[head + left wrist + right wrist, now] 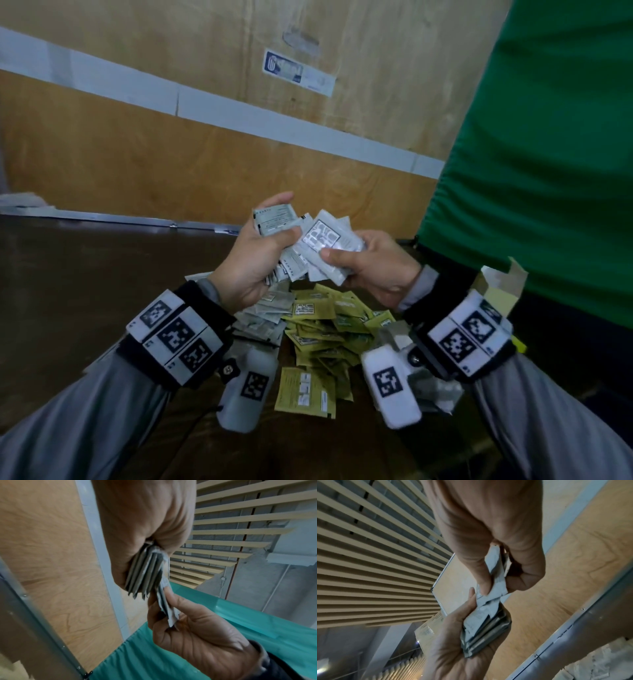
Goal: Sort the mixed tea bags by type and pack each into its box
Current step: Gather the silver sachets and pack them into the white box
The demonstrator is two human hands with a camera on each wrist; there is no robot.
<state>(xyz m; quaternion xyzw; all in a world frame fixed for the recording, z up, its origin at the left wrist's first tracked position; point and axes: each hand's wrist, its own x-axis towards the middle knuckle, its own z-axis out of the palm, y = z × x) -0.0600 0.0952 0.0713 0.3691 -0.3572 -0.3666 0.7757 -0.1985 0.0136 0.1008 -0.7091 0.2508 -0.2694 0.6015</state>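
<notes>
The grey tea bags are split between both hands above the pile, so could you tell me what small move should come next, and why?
Probably the right hand should slide its few grey tea bags onto the stack in the left hand's grip. Both bundles look like the same grey type and already touch, while yellow-green bags still lie below, so a free right hand could go on picking.

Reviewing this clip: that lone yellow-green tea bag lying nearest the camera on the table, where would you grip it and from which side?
Judging by the head view, the yellow-green tea bag lies flat, printed face up, its near and left edges clear of the pile. I would probably pinch its near-left corner from the camera side, sliding a fingertip under. Both the left hand and right hand currently hold grey sachets.
</notes>
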